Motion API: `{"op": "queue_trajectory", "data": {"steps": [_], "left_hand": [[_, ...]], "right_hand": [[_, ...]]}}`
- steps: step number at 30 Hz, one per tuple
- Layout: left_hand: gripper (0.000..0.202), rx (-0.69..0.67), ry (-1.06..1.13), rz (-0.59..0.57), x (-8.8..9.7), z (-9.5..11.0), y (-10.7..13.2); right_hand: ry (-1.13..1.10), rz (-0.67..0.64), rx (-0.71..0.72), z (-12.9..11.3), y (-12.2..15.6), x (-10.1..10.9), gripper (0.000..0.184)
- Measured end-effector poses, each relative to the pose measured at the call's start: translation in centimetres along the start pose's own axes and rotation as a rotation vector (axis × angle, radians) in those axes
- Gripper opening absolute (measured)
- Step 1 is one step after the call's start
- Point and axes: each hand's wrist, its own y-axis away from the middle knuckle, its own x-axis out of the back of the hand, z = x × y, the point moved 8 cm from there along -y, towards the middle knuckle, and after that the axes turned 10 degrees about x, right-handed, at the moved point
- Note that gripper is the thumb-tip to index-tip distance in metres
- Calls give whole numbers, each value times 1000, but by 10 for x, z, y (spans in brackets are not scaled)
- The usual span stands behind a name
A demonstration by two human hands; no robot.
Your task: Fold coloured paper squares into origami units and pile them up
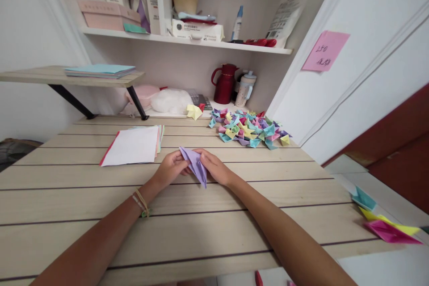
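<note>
A folded piece of purple paper (195,164), long and pointed at both ends, is held between my two hands above the middle of the table. My left hand (172,168) grips its left side, with the thumb lying on the paper. On the other side my right hand (214,166) pinches it, its fingers partly hidden behind the folds. Beyond the hands, to the right, lies a heap of small folded paper boats (250,129) in many colours. A stack of paper sheets (132,145), white on top, rests to the left.
A yellow folded paper piece (194,111) lies at the table's back. More folded boats (385,225) sit at the right edge. A small raised shelf (40,76) carries blue sheets (100,70). A red jug (225,84) and a pale bottle (246,90) stand behind the heap.
</note>
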Motion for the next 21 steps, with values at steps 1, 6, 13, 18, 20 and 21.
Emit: {"op": "queue_trajectory", "data": {"steps": [1, 6, 13, 18, 20, 21], "left_hand": [[26, -7, -26, 24, 1, -2, -1], [19, -129, -216, 108, 5, -1, -4], [11, -200, -370, 175, 7, 8, 2], [21, -289, -549, 365, 9, 23, 15], [17, -315, -549, 390, 7, 29, 19], [12, -328, -550, 379, 5, 31, 20]], "right_hand": [[71, -8, 27, -5, 0, 0, 48], [254, -73, 102, -15, -1, -6, 46], [68, 164, -59, 13, 0, 8, 49], [70, 253, -127, 12, 3, 11, 36], [70, 234, -141, 7, 3, 7, 40], [69, 223, -147, 5, 3, 4, 44]]}}
